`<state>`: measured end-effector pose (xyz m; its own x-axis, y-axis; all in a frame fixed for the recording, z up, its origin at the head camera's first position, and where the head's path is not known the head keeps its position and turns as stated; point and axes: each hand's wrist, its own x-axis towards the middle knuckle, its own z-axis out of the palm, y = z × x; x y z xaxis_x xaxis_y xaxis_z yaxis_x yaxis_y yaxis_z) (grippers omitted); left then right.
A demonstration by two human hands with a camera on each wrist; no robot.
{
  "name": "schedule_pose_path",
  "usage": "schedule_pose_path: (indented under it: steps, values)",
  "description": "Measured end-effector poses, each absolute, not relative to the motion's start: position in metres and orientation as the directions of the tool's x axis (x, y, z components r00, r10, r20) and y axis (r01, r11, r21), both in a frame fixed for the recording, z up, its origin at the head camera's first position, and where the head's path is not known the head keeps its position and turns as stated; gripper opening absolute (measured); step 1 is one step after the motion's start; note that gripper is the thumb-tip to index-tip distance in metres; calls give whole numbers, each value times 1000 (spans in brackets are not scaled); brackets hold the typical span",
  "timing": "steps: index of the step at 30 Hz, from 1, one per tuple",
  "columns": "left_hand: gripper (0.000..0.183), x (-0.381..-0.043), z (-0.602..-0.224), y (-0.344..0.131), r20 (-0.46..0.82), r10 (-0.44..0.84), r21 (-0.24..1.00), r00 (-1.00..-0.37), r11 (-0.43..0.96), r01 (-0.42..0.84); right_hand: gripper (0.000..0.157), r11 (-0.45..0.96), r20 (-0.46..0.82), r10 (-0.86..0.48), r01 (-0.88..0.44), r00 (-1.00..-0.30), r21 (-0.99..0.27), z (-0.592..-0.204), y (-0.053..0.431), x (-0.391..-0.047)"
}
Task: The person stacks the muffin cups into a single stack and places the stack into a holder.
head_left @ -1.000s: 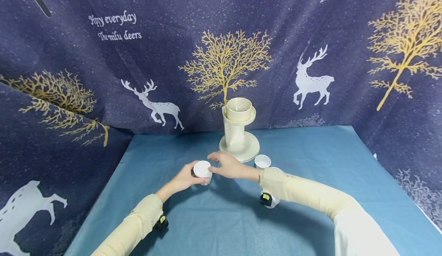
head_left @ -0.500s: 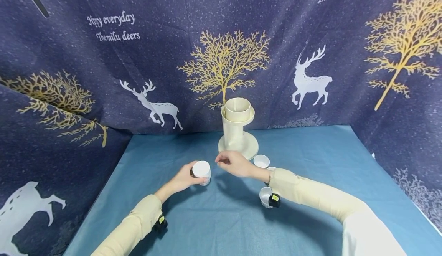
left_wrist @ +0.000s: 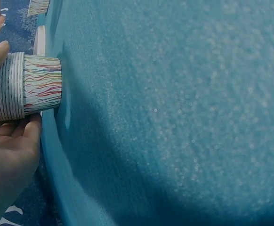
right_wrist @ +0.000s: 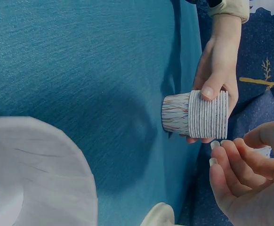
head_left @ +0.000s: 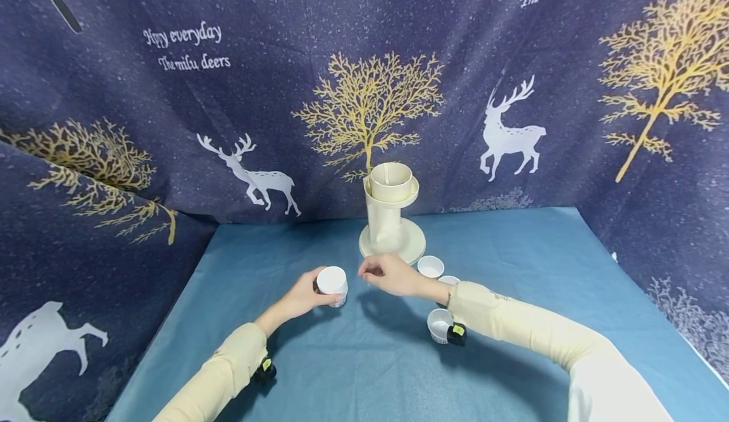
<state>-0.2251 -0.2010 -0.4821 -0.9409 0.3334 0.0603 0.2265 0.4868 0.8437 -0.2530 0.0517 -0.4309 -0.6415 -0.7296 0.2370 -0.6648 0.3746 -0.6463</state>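
Right hand (head_left: 392,274) drew away, loosely curled, seemingly empty; left hand (head_left: 304,295) grips stacked cups (head_left: 332,281).

In the lower centre of the frame, a stack of paper cups (head_left: 333,286) sits in the left hand (head_left: 300,297), the right hand (head_left: 393,274) just to its right. Behind the right hand, a stand (head_left: 383,221) holds a round container (head_left: 392,193) before a hanging cloth (head_left: 319,30). Right of centre on the table (head_left: 364,378), two cups (head_left: 431,267) stand beyond the right wrist, a third cup (head_left: 437,327) below it.
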Motion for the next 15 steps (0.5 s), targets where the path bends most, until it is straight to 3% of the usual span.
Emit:
schedule_pose_path:
  steps: [15]
  values:
    - [61, -225, -482, -202, 62, 335, 844, -940, 486, 229, 17, 344, 163, -792, -651, -588, -677, -433, 66, -251]
